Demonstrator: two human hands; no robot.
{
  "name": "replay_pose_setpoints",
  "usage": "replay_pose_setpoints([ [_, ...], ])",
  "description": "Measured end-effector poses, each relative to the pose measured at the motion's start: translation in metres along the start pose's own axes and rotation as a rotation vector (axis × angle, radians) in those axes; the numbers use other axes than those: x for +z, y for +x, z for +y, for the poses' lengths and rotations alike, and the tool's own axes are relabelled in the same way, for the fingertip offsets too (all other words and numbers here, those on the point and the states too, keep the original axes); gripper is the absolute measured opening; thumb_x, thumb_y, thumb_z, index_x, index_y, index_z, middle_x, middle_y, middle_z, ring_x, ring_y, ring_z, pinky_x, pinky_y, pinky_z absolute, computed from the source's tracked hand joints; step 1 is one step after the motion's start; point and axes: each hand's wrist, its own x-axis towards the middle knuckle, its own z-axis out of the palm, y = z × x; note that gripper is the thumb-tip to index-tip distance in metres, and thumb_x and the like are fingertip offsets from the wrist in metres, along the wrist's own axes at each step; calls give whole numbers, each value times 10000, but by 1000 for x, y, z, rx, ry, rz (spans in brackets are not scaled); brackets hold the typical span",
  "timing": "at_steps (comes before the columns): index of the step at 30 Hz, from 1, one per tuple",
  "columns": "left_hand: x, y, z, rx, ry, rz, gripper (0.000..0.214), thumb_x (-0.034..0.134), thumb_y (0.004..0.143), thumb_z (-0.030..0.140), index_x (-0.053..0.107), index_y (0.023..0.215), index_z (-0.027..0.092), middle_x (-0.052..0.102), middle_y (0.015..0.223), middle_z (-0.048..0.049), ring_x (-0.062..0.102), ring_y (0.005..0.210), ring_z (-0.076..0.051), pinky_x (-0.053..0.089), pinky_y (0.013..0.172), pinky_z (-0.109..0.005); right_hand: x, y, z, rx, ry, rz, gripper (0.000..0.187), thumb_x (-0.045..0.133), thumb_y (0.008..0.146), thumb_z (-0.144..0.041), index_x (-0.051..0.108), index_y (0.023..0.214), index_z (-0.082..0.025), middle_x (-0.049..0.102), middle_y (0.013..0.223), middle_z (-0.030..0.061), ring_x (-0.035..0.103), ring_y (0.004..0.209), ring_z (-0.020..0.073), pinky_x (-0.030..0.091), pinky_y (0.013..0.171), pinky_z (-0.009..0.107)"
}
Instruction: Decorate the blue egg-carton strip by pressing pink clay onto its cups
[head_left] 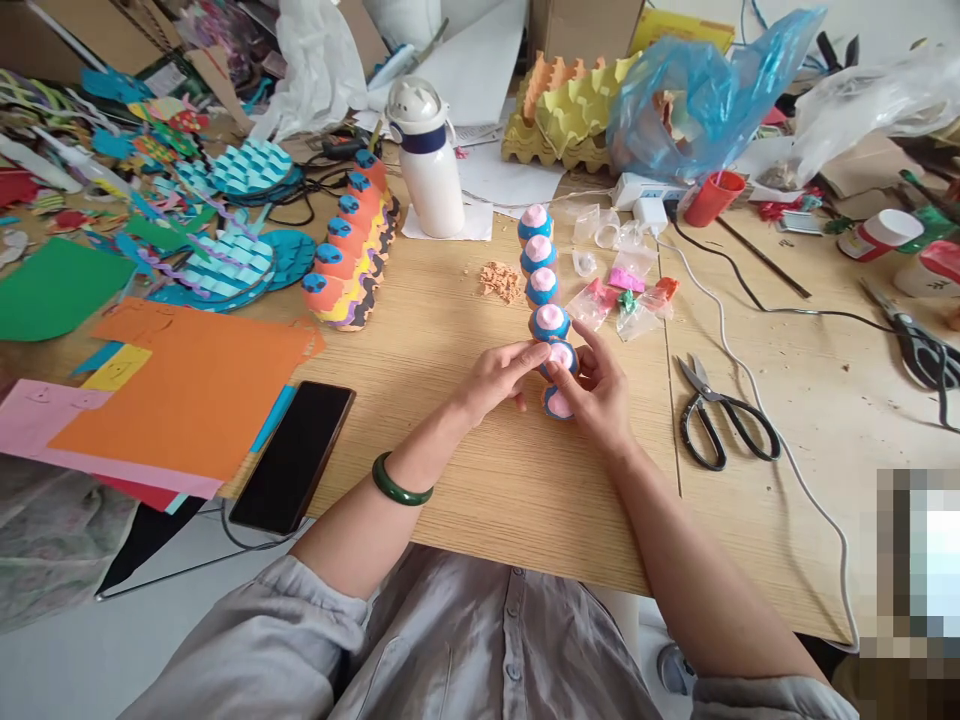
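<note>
In front of me stands a row of egg-carton cups (551, 320) coated in blue, each topped with a flattened pink lump of what looks like modelling clay. My left hand (495, 378) reaches it from the left, fingertips resting on the pink top of the second-nearest cup. From the right, my right hand (600, 390) has its thumb on that same pink top (561, 354) and its fingers around the cup's side. The nearest cup (559, 402) shows below the fingertips. Beyond the row's right side lie small bags of coloured clay (628, 285).
Orange crumbs (501, 282) lie left of the row. Black-handled scissors (724, 415) and a white cable (780, 440) are on the right. A phone (295, 455), coloured paper (180, 380), a painted egg-carton caterpillar (352, 245) and a white bottle (431, 170) stand or lie leftward.
</note>
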Motion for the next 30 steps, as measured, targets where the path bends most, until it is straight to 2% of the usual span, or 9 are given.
replay_pose_setpoints([
  [5,-1,3,-6,-30,21,-38,579,755,798,572,711,1175,135,722,878,-52,566,583,-84,462,458,-182,2,-6,3,-185,-250,-59,706,717,866,-405,471,1510,-254,644,866,12,556,647,142,510,626,315],
  [9,0,5,-9,-26,-17,40,505,793,749,494,708,1097,138,700,836,-28,595,602,-102,457,472,-199,1,-8,3,-288,-230,-139,771,692,890,-455,379,1571,-273,706,971,49,611,678,154,547,655,324],
  [11,0,5,-6,-12,-47,89,430,767,761,475,710,1031,145,669,776,-1,517,530,-73,421,457,-201,0,-6,4,-259,-129,-65,704,631,933,-501,391,1557,-280,714,996,51,628,697,152,559,666,317],
  [13,-2,5,-3,7,-91,138,361,740,769,450,705,962,146,634,717,16,434,489,-51,366,441,-196,-1,-2,5,-153,-3,48,579,531,984,-547,469,1489,-271,708,967,37,608,642,129,549,627,294],
  [15,-3,5,1,12,-150,161,330,720,764,431,701,924,143,635,709,6,412,488,-49,326,440,-198,-2,4,7,-14,108,132,515,468,998,-597,579,1355,-242,686,887,16,559,558,104,510,556,268],
  [18,-3,3,5,-5,-189,117,346,699,755,449,702,897,133,669,739,-31,396,475,-53,297,437,-217,-6,12,11,114,196,185,515,509,955,-661,674,1115,-201,659,767,-1,531,509,94,445,500,247],
  [21,-1,0,7,10,-152,71,352,694,758,458,688,881,129,677,759,-51,407,486,-65,303,441,-229,-11,16,12,111,187,178,528,539,927,-686,696,1033,-193,650,705,-12,516,493,92,424,510,250],
  [24,0,-2,6,51,-48,38,362,695,781,470,669,935,144,672,812,-46,509,577,-101,359,479,-229,-14,15,8,79,196,136,512,561,923,-671,713,1005,-190,642,682,-16,514,505,95,435,534,259],
  [30,0,-5,-2,55,353,123,363,726,774,516,665,810,160,596,689,12,525,663,-130,375,592,-241,-8,10,3,86,203,46,438,596,924,-613,720,919,-193,615,640,-24,495,507,101,431,527,265],
])
